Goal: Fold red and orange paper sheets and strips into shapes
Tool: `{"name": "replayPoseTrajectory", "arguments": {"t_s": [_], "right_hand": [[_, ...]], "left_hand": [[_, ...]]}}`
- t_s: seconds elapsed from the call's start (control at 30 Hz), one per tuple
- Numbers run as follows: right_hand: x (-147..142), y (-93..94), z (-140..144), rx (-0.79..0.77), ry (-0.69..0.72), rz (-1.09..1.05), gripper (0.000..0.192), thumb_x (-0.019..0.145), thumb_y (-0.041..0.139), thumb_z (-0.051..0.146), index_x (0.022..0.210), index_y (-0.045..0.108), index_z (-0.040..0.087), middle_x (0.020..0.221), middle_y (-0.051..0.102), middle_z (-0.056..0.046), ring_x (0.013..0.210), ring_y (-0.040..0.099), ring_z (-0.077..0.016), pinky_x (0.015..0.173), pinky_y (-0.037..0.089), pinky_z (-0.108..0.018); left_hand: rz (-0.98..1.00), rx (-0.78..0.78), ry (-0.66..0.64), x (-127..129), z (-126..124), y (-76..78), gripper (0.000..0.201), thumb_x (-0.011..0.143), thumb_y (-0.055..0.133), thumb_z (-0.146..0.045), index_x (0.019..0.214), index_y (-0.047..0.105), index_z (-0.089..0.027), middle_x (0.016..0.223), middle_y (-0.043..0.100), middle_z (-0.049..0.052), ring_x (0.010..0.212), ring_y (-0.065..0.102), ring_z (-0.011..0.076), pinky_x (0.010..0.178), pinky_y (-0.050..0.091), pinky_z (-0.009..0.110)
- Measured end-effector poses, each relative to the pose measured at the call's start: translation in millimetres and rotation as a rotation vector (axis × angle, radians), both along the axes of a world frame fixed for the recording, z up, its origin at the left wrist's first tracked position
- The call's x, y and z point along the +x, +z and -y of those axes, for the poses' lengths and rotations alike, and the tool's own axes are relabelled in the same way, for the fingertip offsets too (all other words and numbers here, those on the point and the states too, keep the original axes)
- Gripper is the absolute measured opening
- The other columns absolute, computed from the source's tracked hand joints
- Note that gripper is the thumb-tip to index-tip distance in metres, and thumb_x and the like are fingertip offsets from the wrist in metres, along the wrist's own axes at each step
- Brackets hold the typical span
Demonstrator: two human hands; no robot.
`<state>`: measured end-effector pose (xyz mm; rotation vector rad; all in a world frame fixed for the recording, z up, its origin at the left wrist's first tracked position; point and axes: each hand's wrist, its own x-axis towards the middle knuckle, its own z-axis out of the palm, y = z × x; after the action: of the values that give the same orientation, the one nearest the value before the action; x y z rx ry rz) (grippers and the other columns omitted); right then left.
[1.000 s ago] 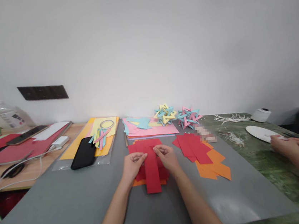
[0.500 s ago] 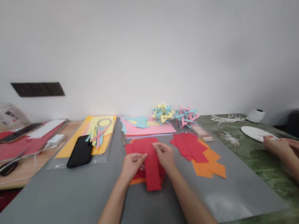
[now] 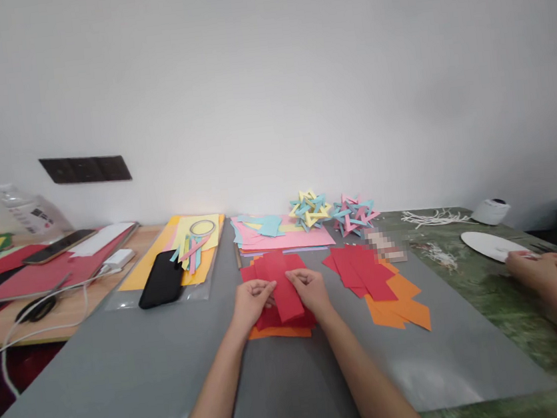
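Hands: left hand (image 3: 251, 300) and right hand (image 3: 310, 289) are both pinching a red rectangular paper strip (image 3: 284, 287) above a red-and-orange paper stack (image 3: 278, 330) on a grey mat (image 3: 126, 374).

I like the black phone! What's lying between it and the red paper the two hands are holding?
Only bare grey mat, seen in the head view, lies between the black phone and the red paper strip.

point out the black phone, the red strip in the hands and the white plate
black phone (image 3: 163, 288), head view, middle of its back
red strip (image 3: 284, 289), head view, centre between the hands
white plate (image 3: 488, 243), head view, bare surface
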<state>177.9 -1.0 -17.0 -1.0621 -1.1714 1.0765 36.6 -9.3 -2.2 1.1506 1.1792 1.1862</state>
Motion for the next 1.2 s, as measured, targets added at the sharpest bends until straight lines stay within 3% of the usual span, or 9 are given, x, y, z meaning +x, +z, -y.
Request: {"name": "replayPoseTrajectory", "arguments": {"t_s": [0.07, 0.2, 0.27, 0.5, 0.7, 0.9, 1.2], "right_hand": [[0, 0.8, 1, -0.016, 0.027, -0.017, 0.035, 0.061, 0.059, 0.048, 0.069, 0.066, 0.014, 0.058, 0.065, -0.003, 0.052, 0.059, -0.0168, 0.052, 0.046, -0.027], [-1, 1.9, 3, -0.044, 0.171, 0.003, 0.037, 0.062, 0.059, 0.049, 0.071, 0.067, 0.014, 0.060, 0.066, -0.004, 0.058, 0.061, -0.0186, 0.056, 0.048, -0.029], [-2, 1.4, 3, -0.035, 0.162, 0.015, 0.035, 0.062, 0.059, 0.048, 0.069, 0.067, 0.015, 0.060, 0.066, -0.004, 0.057, 0.061, -0.0190, 0.055, 0.048, -0.029], [0, 0.9, -1, 0.053, -0.074, 0.027, 0.029, 0.062, 0.060, 0.044, 0.065, 0.066, 0.016, 0.062, 0.067, -0.004, 0.057, 0.060, -0.0185, 0.055, 0.047, -0.028], [-2, 0.2, 2, -0.039, 0.094, 0.021, 0.032, 0.063, 0.059, 0.046, 0.065, 0.064, 0.015, 0.053, 0.064, -0.003, 0.044, 0.057, -0.0163, 0.045, 0.046, -0.027], [-5, 1.7, 3, -0.036, 0.024, -0.019, 0.033, 0.061, 0.060, 0.049, 0.064, 0.061, 0.016, 0.046, 0.062, -0.002, 0.036, 0.054, -0.0153, 0.039, 0.044, -0.025], [-10, -1.0, 3, -0.005, 0.088, -0.098, 0.028, 0.065, 0.058, 0.044, 0.071, 0.059, 0.016, 0.042, 0.059, 0.002, 0.034, 0.052, -0.0116, 0.038, 0.043, -0.022]], "left_hand": [[-0.011, 0.013, 0.008, 0, 0, 0.3, 0.027, 0.053, 0.068, -0.038, 0.057, 0.059, -0.013, 0.040, 0.056, -0.001, 0.034, 0.051, 0.0101, 0.037, 0.039, 0.019], [0.002, 0.091, 0.143, -3, -1, 2.9, 0.028, 0.053, 0.068, -0.039, 0.059, 0.060, -0.013, 0.042, 0.057, -0.001, 0.034, 0.050, 0.0090, 0.037, 0.038, 0.018], [0.010, 0.099, 0.180, -4, -1, 4.4, 0.029, 0.053, 0.068, -0.039, 0.062, 0.061, -0.013, 0.046, 0.060, 0.000, 0.036, 0.051, 0.0092, 0.038, 0.040, 0.018], [-0.044, 0.000, -0.018, 0, 3, 2.3, 0.027, 0.055, 0.068, -0.038, 0.057, 0.060, -0.012, 0.042, 0.059, 0.002, 0.038, 0.054, 0.0113, 0.039, 0.041, 0.019], [-0.022, 0.087, 0.089, -2, -1, -2.1, 0.023, 0.057, 0.068, -0.034, 0.058, 0.057, -0.013, 0.041, 0.057, 0.000, 0.037, 0.052, 0.0094, 0.040, 0.040, 0.017], [0.035, 0.007, 0.010, -1, 0, -4.9, 0.025, 0.055, 0.070, -0.033, 0.063, 0.058, -0.013, 0.051, 0.062, 0.002, 0.043, 0.058, 0.0121, 0.044, 0.043, 0.019], [0.069, 0.071, 0.101, 1, -2, -3.8, 0.025, 0.053, 0.070, -0.032, 0.060, 0.056, -0.013, 0.044, 0.059, -0.001, 0.038, 0.055, 0.0105, 0.041, 0.041, 0.018]]}}
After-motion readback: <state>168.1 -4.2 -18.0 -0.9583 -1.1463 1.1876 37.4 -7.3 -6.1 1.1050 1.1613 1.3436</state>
